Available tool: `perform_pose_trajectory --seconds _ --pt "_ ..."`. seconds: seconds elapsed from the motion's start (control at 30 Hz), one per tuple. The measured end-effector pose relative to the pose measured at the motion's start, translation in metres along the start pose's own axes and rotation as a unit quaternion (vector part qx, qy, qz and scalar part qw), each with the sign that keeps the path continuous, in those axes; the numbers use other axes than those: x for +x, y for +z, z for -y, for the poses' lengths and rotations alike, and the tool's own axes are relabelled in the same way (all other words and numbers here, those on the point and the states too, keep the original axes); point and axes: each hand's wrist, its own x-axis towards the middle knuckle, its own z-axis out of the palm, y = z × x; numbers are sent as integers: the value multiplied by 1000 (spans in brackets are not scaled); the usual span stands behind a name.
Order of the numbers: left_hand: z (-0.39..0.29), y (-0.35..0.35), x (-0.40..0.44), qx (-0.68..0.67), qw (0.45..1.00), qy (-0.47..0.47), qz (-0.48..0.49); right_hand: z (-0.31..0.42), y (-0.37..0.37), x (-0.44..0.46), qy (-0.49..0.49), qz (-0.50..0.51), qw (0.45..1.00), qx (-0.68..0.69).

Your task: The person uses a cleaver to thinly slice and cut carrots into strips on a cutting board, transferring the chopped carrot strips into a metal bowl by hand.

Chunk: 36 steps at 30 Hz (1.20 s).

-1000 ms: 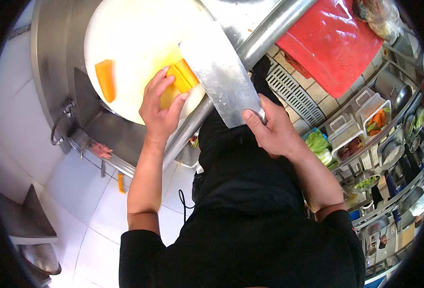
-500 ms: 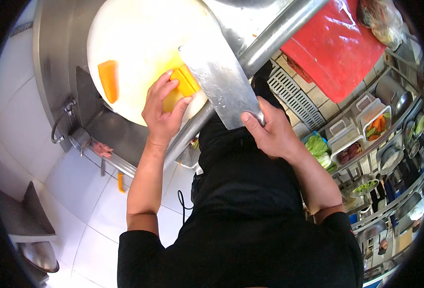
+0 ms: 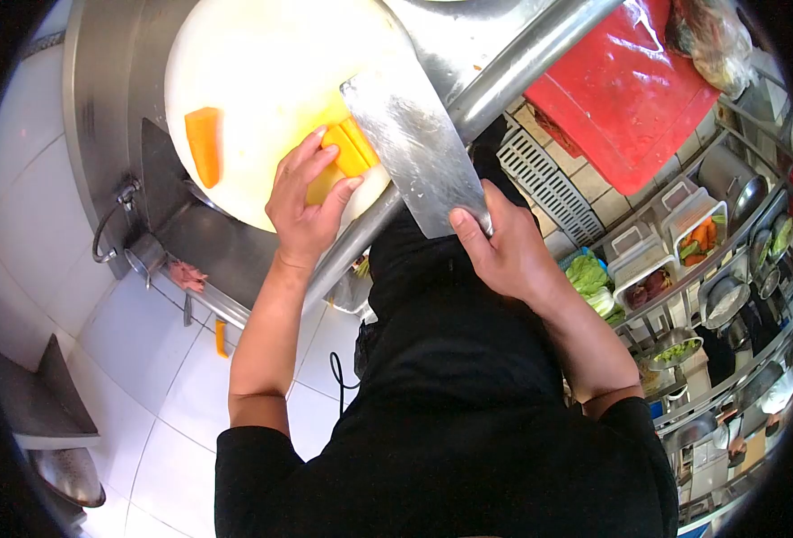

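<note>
1. Steel counter, ahead of both hands: seems to carry the board; the contact is hidden.
2. Board, white and round, ahead of the left hand: a piece, orange, lies to that hand's left; cut blocks, also orange, lie side by side under its fingertips.
3. Rack, right of the right hand: bears tubs and bowls.

White tiles with thin dark joints cover the floor at left. At upper right, a slotted grate lies by beige tiles, near a steel rack. Bright light glares off the steel counter.
</note>
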Motion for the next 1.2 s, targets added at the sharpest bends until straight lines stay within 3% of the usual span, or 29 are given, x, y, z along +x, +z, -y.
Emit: perform_pose_trajectory --seconds 0.47,0.57,0.63,0.77,0.83,0.97,1.03,1.2 --pt "-2 1 2 -21 1000 -2 -8 -10 -4 -4 12 34 999 19" --pt "3 -1 -3 -19 1000 3 23 -21 -2 -2 -73 14 997 33" --pt "2 0 -2 -15 1000 7 17 -6 -12 -3 64 88 991 75" --pt "-4 2 -2 2 1000 9 4 1 -18 -4 61 90 989 98" --pt "-4 3 -1 2 1000 10 -1 9 -24 -3 159 142 968 132" --pt "-4 4 0 2 1000 16 -9 -4 -10 -3 148 118 970 151" --pt "-4 3 1 10 1000 15 -8 -12 -3 -2 86 92 980 152" --pt "-5 3 0 13 1000 23 -6 -8 -12 -4 126 120 975 138"
